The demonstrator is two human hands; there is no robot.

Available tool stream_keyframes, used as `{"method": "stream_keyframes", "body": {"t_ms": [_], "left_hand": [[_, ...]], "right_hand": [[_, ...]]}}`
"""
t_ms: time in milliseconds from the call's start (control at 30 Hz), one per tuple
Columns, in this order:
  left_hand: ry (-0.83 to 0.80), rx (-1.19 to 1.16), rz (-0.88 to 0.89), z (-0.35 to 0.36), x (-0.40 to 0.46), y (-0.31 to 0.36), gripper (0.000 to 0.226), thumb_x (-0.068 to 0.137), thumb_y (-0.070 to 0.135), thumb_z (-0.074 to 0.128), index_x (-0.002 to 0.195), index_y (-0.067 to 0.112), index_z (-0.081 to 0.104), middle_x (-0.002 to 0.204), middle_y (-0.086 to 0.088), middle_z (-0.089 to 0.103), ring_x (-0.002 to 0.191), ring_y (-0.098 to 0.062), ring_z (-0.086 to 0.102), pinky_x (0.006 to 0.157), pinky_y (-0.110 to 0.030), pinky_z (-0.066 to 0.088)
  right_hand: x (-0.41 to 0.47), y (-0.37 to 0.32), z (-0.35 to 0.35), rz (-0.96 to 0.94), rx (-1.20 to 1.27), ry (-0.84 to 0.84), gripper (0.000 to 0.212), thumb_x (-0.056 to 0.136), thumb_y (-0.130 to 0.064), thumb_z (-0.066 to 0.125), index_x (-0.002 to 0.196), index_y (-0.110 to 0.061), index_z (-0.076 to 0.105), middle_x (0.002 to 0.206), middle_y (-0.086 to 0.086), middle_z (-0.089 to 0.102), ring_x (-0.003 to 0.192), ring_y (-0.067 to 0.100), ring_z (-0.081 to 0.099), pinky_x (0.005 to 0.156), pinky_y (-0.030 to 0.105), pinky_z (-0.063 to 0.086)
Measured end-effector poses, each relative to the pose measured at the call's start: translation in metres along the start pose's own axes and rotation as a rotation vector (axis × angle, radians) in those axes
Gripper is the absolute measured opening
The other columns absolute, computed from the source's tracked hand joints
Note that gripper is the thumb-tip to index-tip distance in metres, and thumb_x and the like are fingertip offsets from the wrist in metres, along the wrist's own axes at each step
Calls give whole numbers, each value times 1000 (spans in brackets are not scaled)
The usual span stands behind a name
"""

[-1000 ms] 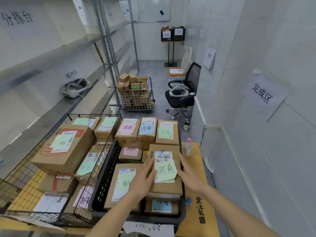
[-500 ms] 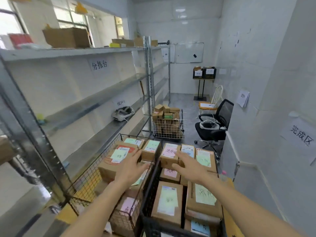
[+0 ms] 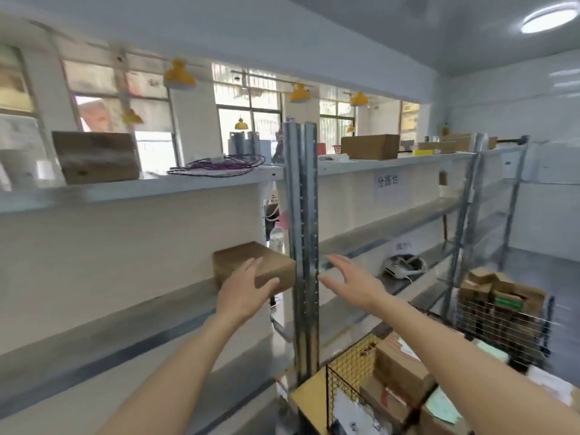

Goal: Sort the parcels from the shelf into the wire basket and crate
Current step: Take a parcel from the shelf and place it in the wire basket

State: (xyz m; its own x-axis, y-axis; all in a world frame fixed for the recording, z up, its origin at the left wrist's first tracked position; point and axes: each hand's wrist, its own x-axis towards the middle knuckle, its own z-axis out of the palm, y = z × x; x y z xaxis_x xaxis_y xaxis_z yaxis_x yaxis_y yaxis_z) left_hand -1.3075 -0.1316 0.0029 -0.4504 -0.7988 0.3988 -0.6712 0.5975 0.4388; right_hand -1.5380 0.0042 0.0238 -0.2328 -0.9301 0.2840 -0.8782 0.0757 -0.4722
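Cardboard parcel (image 3: 255, 265) sits on the middle shelf (image 3: 94, 312) left of the steel upright (image 3: 303, 246), left hand (image 3: 248, 290) spread against it, right hand (image 3: 350, 282) open and empty nearby; fetching step, needing a two-handed grip.

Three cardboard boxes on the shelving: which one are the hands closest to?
The box on the middle shelf, left of the steel post. The left hand is right at it; the other two sit up on the top shelf, out of reach.

Both forearms are bare right down to the wrists, no sleeves showing. The left hand (image 3: 246, 293) and right hand (image 3: 351, 284) wear no gloves, rings or watch.
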Motion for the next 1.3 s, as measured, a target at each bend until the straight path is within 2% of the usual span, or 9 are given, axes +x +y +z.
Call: {"method": "stream_keyframes", "body": {"t_ms": [267, 567, 733, 833, 933, 1100, 1167, 1233, 1300], "left_hand": [[87, 14, -159, -53, 11, -105, 72, 96, 65, 47, 154, 22, 41, 163, -2, 33, 149, -21, 31, 121, -38, 28], [63, 45, -224, -30, 72, -139, 69, 96, 66, 45, 156, 32, 36, 165, 3, 28, 151, -18, 28, 118, -37, 27], [6, -78, -244, 18, 113, -141, 76, 94, 67, 50, 157, 28, 34, 161, 5, 36, 147, -15, 35, 116, -33, 31], [-57, -168, -317, 52, 133, -143, 81, 91, 72, 50, 157, 28, 33, 160, 5, 38, 146, -18, 38, 117, -38, 35], [-90, -238, -351, 82, 149, -139, 69, 94, 67, 51, 150, 28, 43, 149, 6, 52, 138, -21, 49, 109, -34, 41], [-42, -383, -485, 109, 162, -137, 71, 94, 66, 52, 151, 25, 40, 149, 3, 52, 137, -23, 49, 104, -32, 40], [-32, -470, -536, 115, 165, -139, 74, 92, 68, 54, 152, 27, 39, 146, 7, 53, 132, -19, 52, 97, -26, 45], [-17, -594, -583, 118, 166, -137, 67, 94, 60, 57, 149, 27, 42, 132, 13, 55, 119, -12, 55, 82, -17, 47], [4, -715, -628, 119, 164, -135, 71, 90, 61, 62, 148, 26, 44, 126, 11, 58, 113, -13, 58, 87, -27, 54]], "right_hand": [[75, -79, 61, -100, -18, -65, 68, 98, -64, 44, 158, -37, 28, 166, -12, 22, 147, 16, 35, 115, 44, 35], [186, -60, 90, -135, -79, -121, 67, 100, -61, 46, 158, -33, 28, 165, -6, 25, 147, 18, 35, 116, 43, 33], [248, -17, 116, -86, -78, -184, 74, 94, -70, 45, 157, -37, 27, 162, -4, 33, 140, 21, 45, 111, 49, 43], [278, 11, 134, -65, -52, -225, 77, 92, -70, 47, 158, -38, 23, 161, -3, 36, 141, 21, 44, 110, 49, 44], [300, 36, 150, -36, -20, -291, 83, 89, -72, 50, 159, -37, 20, 162, 0, 35, 142, 23, 43, 112, 48, 42], [326, 63, 171, -24, 50, -366, 104, 70, -91, 47, 157, -39, 25, 156, -2, 44, 137, 23, 49, 110, 48, 44], [326, 62, 172, -12, 57, -356, 103, 72, -88, 51, 157, -35, 28, 156, -3, 45, 137, 22, 49, 110, 45, 44], [324, 59, 172, 12, 75, -329, 99, 77, -82, 57, 157, -30, 31, 156, -3, 45, 138, 22, 48, 111, 43, 43], [319, 57, 172, 30, 90, -306, 97, 78, -78, 60, 156, -26, 34, 156, -3, 44, 139, 22, 47, 112, 43, 42]]}}
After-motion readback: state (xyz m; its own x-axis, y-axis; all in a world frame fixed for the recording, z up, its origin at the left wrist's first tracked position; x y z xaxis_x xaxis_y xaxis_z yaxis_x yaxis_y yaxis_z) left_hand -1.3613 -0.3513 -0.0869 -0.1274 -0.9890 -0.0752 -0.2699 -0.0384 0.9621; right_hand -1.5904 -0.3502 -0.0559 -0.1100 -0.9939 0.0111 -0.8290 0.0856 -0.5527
